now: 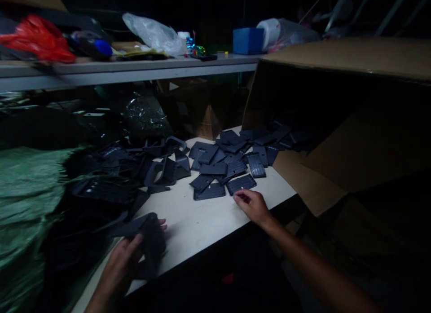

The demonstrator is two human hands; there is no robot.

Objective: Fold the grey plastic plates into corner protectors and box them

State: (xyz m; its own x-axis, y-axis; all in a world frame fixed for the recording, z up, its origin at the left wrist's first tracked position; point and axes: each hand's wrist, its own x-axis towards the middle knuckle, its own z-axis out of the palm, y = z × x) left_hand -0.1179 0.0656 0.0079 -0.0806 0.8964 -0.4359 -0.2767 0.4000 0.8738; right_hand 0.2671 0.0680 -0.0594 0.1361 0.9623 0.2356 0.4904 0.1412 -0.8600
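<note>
My left hand (123, 259), at the lower left, is closed around a black angled plastic bracket (153, 243), held over the near edge of the white tabletop (188, 223). The bracket is a little blurred, and its far side hides some of my fingers. My right hand (252, 206) hovers by the near edge of a flat ribbed black plastic panel (241, 184). Its fingers are loosely bent with a gap to the thumb, and nothing shows between them. Behind that panel lies a loose pile of similar black panels (215, 162), some overlapping.
More black brackets (168, 169) heap up on the left beside a green woven sack (30, 205). A large open cardboard box (313, 178) stands at the right, with panels near its mouth. Across the back runs a raised shelf (208, 63) holding a red bag and a blue box (248, 40).
</note>
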